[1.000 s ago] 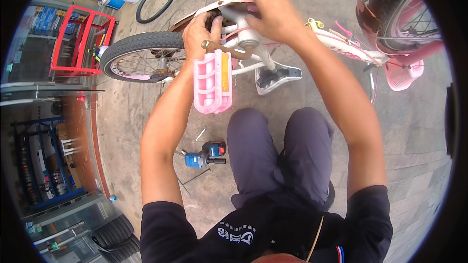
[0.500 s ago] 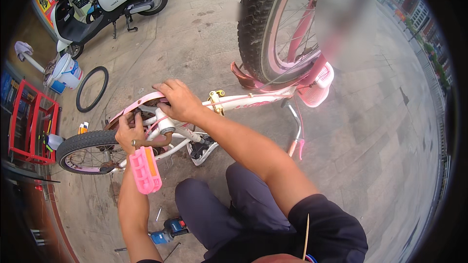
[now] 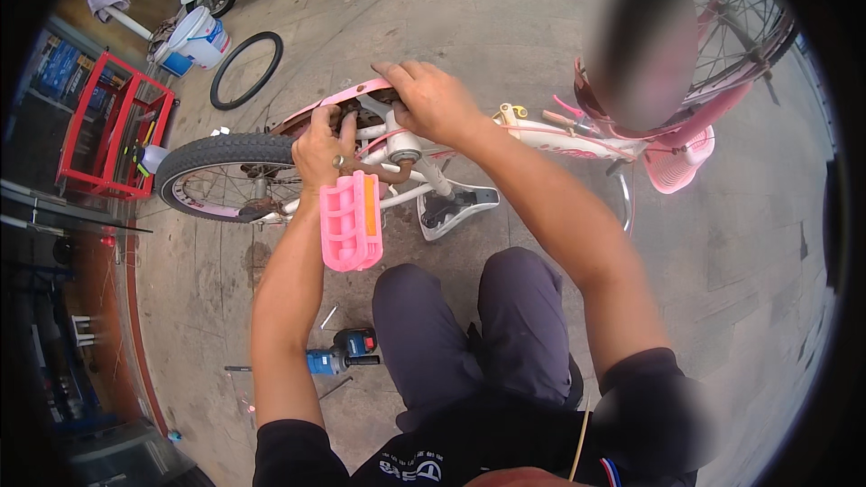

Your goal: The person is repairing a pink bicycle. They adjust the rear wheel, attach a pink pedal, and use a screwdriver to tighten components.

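Note:
A white and pink bicycle [image 3: 564,137] lies across the paving in front of me, its crank and chain area under my hands. My right hand [image 3: 439,106] is closed over the end of the pink chain guard [image 3: 329,99], fingers along the top and thumb lower by the white frame. My left hand [image 3: 322,146] is beside it, fingers bent into the gap behind the guard; what they pinch is hidden. Just below that hand, a rusty crank arm [image 3: 386,172] carries a pink pedal [image 3: 350,221] with an orange reflector. The rear tyre [image 3: 194,153] is at the left.
By my knees lie a blue power tool [image 3: 327,361] and a small wrench [image 3: 329,317]. A loose black tyre [image 3: 216,81], a white bucket [image 3: 198,38] and a red tool cart [image 3: 113,131] are at the left. The white saddle [image 3: 465,212] and pink basket [image 3: 678,162] rest on the paving.
My view has shifted, so the bicycle and hands appear higher and farther right. The front wheel and handlebar have turned relative to the frame. Both hands remain at the chain guard.

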A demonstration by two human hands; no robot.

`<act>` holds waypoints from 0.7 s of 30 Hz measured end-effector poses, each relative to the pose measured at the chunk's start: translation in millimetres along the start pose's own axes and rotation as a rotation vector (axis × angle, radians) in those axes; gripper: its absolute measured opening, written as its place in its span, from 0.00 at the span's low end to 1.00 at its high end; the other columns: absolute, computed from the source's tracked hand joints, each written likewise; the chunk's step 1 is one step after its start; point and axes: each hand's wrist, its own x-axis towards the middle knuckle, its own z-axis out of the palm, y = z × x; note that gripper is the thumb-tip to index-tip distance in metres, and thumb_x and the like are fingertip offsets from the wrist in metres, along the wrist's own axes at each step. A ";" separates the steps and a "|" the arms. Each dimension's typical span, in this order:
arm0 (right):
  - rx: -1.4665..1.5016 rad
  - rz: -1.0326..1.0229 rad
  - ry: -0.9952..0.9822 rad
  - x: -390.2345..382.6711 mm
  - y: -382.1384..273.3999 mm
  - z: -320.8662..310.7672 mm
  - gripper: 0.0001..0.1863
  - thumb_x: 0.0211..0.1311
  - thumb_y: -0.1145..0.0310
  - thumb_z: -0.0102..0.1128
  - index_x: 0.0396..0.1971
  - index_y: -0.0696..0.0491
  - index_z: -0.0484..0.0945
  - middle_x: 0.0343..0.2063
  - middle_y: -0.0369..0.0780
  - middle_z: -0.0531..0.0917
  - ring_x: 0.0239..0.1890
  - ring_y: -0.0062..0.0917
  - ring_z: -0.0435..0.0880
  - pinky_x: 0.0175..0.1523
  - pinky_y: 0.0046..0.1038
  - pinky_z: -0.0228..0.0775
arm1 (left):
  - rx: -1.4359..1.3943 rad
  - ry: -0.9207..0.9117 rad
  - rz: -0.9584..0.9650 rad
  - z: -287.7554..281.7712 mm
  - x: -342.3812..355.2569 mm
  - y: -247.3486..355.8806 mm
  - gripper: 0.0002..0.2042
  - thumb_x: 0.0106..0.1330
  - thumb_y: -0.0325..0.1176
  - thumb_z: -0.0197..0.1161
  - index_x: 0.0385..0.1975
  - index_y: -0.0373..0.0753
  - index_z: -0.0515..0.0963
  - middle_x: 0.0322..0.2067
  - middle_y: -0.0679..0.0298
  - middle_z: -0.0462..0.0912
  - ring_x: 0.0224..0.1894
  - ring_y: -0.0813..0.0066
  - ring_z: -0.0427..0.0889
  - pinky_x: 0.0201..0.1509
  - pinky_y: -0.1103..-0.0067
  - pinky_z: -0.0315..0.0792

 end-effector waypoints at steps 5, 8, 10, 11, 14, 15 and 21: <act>0.059 -0.022 0.075 -4.5 4.8 6.4 0.32 0.53 0.75 0.63 0.61 0.49 0.72 0.40 0.45 0.81 0.43 0.43 0.82 0.47 0.41 0.77 | -0.005 0.053 0.023 -3.5 -2.9 -2.2 0.13 0.60 0.40 0.73 0.33 0.38 0.79 0.24 0.52 0.85 0.25 0.51 0.86 0.29 0.64 0.78; 0.102 0.021 0.044 -6.5 7.3 2.2 0.29 0.55 0.73 0.62 0.61 0.50 0.72 0.44 0.47 0.81 0.48 0.45 0.81 0.52 0.42 0.76 | 0.044 0.089 0.073 -7.6 4.8 4.5 0.12 0.59 0.40 0.73 0.30 0.39 0.79 0.23 0.53 0.85 0.23 0.51 0.84 0.27 0.64 0.76; 0.106 0.045 0.032 -8.8 7.1 1.4 0.29 0.56 0.73 0.62 0.61 0.51 0.72 0.47 0.48 0.81 0.51 0.45 0.80 0.55 0.42 0.75 | 0.086 0.034 0.007 -10.3 6.5 10.6 0.15 0.59 0.44 0.73 0.27 0.38 0.83 0.24 0.56 0.86 0.26 0.56 0.86 0.32 0.67 0.77; 0.107 0.038 0.042 -8.9 8.3 1.4 0.29 0.56 0.73 0.62 0.61 0.50 0.72 0.47 0.48 0.81 0.50 0.45 0.81 0.54 0.42 0.75 | 0.108 0.026 0.017 -12.1 8.2 13.7 0.15 0.59 0.45 0.73 0.27 0.38 0.84 0.24 0.56 0.86 0.26 0.56 0.86 0.33 0.67 0.77; 0.120 0.033 0.061 -9.3 9.8 2.5 0.29 0.55 0.72 0.62 0.60 0.50 0.73 0.46 0.47 0.81 0.49 0.45 0.81 0.54 0.42 0.75 | 0.144 -0.020 0.002 -17.2 12.4 21.9 0.14 0.60 0.46 0.71 0.27 0.39 0.86 0.24 0.55 0.86 0.28 0.55 0.86 0.35 0.65 0.77; 0.130 0.041 0.062 -9.9 10.4 2.3 0.29 0.55 0.72 0.62 0.60 0.50 0.73 0.45 0.47 0.81 0.49 0.45 0.81 0.54 0.42 0.75 | 0.130 0.000 0.042 -14.0 11.6 21.4 0.13 0.60 0.44 0.71 0.28 0.39 0.85 0.25 0.55 0.86 0.27 0.54 0.85 0.33 0.65 0.77; 0.110 0.031 0.077 -9.4 6.5 2.8 0.28 0.54 0.72 0.63 0.59 0.50 0.74 0.44 0.46 0.81 0.48 0.44 0.81 0.53 0.42 0.75 | 0.040 -0.013 0.215 -6.2 4.5 9.0 0.10 0.61 0.38 0.71 0.32 0.39 0.85 0.30 0.56 0.87 0.29 0.53 0.86 0.33 0.65 0.79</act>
